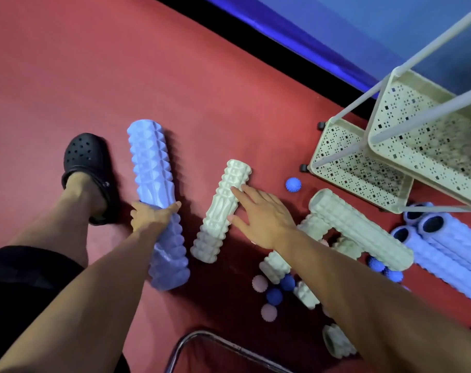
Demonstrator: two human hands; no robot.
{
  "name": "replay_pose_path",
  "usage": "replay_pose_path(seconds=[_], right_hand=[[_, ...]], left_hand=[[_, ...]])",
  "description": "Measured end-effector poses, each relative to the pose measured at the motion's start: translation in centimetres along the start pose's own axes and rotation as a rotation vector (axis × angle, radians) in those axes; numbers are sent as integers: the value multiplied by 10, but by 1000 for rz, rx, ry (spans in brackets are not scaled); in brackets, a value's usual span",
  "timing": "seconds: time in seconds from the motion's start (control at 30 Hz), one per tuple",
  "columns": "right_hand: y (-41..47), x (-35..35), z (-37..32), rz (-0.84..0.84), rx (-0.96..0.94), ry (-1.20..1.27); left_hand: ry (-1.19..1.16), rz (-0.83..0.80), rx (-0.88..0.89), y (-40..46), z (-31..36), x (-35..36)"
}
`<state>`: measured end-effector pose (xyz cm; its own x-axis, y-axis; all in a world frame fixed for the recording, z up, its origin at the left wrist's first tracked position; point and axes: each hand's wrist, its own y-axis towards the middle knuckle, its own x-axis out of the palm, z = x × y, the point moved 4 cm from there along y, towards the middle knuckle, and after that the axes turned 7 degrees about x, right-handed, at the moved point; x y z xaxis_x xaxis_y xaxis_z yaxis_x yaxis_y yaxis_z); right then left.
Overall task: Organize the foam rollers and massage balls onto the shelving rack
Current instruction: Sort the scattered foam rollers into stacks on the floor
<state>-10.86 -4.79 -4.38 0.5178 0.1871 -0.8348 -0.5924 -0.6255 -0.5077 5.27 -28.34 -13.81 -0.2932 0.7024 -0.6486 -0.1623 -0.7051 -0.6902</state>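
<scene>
My left hand [151, 215] grips a long purple foam roller [152, 168] around its middle, on the red floor. My right hand [261, 215] lies with spread, straight fingers on a white ridged foam roller [223, 200] beside it. A larger white roller [358, 227] rests across other white rollers to the right. Several purple rollers [449, 249] lie stacked at the right edge. Spiky blue balls [293, 185] and pink balls [259, 284] are scattered on the floor. The cream perforated shelving rack [336, 135] stands at the upper right, its trays bare.
My foot in a black clog [85, 157] stands left of the purple roller. A curved metal tube [191, 340] crosses the floor at the bottom. A blue wall with a black skirting [255, 41] runs behind the rack.
</scene>
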Motion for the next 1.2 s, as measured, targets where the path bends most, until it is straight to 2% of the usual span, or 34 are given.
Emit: replay_pose_path(seconds=[0.23,0.4,0.53,0.63,0.77,0.87,1.07,1.2], right_hand=[[-34,-49,-3,103,32,24],[-90,-100,6,186,72,40],[-142,-133,24,235,115,49],[-183,-160,36,342,135,26],[-230,-187,54,419,160,14],[-267,-201,74,432,180,14],[-341,-216,105,374,204,52],[-380,-218,127,395,236,47]], left_hand=[[-62,31,134,-58,45,-32],[-113,-34,276,-108,71,-51],[40,-130,461,-168,94,-61],[294,-174,668,-221,110,-60],[655,-191,896,-282,121,-46],[825,-166,1101,-334,135,-36],[935,-131,1470,-437,167,-21],[963,-108,1638,-495,180,-9]])
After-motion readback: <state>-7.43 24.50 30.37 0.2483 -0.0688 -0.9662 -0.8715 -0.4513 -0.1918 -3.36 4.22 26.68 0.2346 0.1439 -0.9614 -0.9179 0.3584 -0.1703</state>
